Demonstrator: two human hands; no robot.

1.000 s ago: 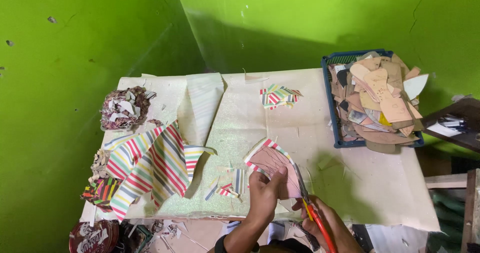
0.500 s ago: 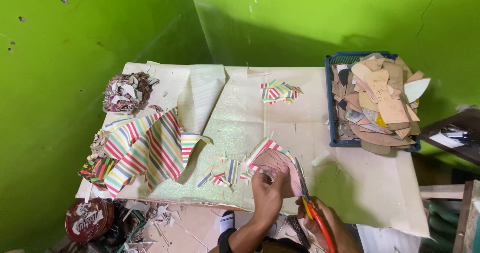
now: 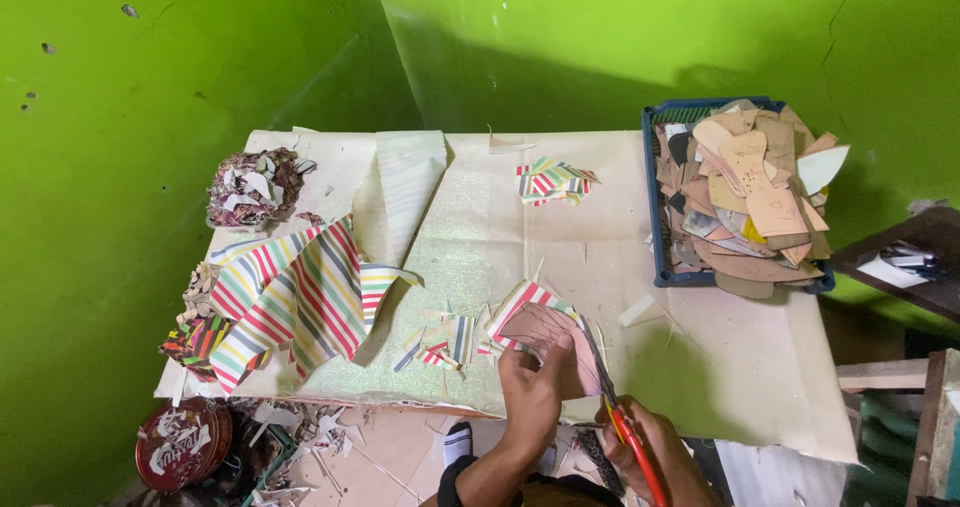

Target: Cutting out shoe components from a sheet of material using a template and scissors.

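Just beside the right hand (image 3: 655, 447), the scissors (image 3: 625, 432) have red-orange handles. Under the left hand (image 3: 533, 392) the cut piece (image 3: 545, 332) is pinkish-brown with red, white and green striped edges. Left of both hands, the large sheet (image 3: 290, 302) carries red, green, yellow and white stripes. Far beyond the right hand, a blue crate (image 3: 655, 217) holds tan and brown cutouts (image 3: 745, 187). The walls (image 3: 150, 87) are bright green.

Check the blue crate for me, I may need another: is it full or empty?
Full. The blue crate is heaped above its rim with brown cardboard pattern pieces.
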